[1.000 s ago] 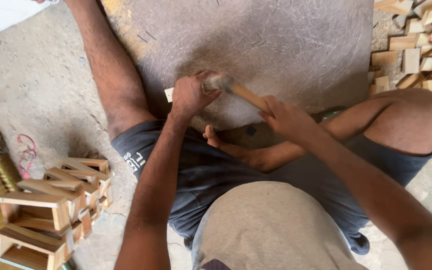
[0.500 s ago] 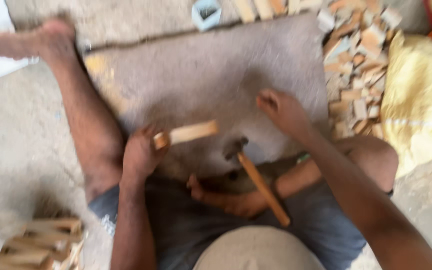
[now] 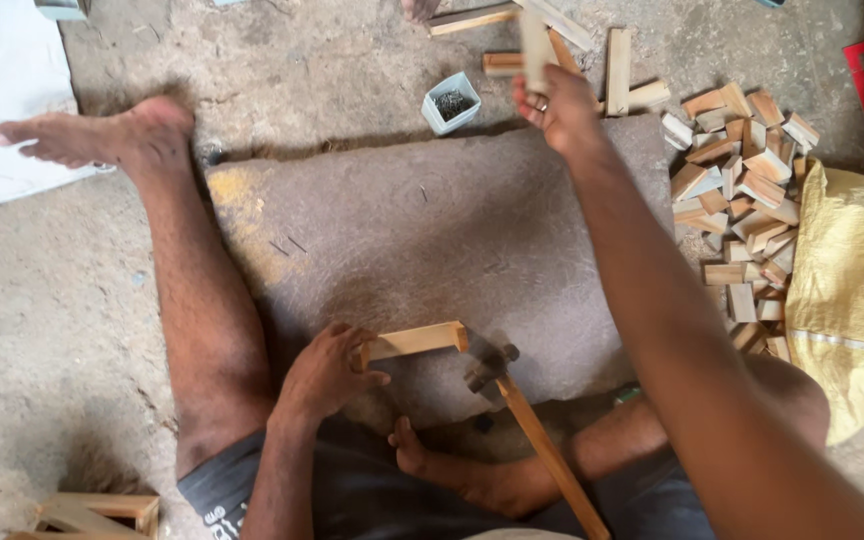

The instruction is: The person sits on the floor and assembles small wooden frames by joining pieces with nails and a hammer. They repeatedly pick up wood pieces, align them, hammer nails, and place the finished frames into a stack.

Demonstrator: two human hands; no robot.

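The left hand [image 3: 324, 375] has its fingers curled and pinching one end of a short L-shaped wooden piece [image 3: 414, 341], which rests on the near edge of the stone slab [image 3: 432, 230]. Just beside that piece, a hammer [image 3: 527, 430] lies with its head on the slab. At the slab's far edge, the right hand [image 3: 557, 105] grips an upright wood strip [image 3: 534, 40]. Past that edge sits a small box of nails [image 3: 451, 102]; off the slab's right side lies a heap of wood blocks [image 3: 742, 190].

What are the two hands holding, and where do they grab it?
The left hand grips a joined wooden strip piece at its left end. The right hand holds a wooden strip by its lower end.
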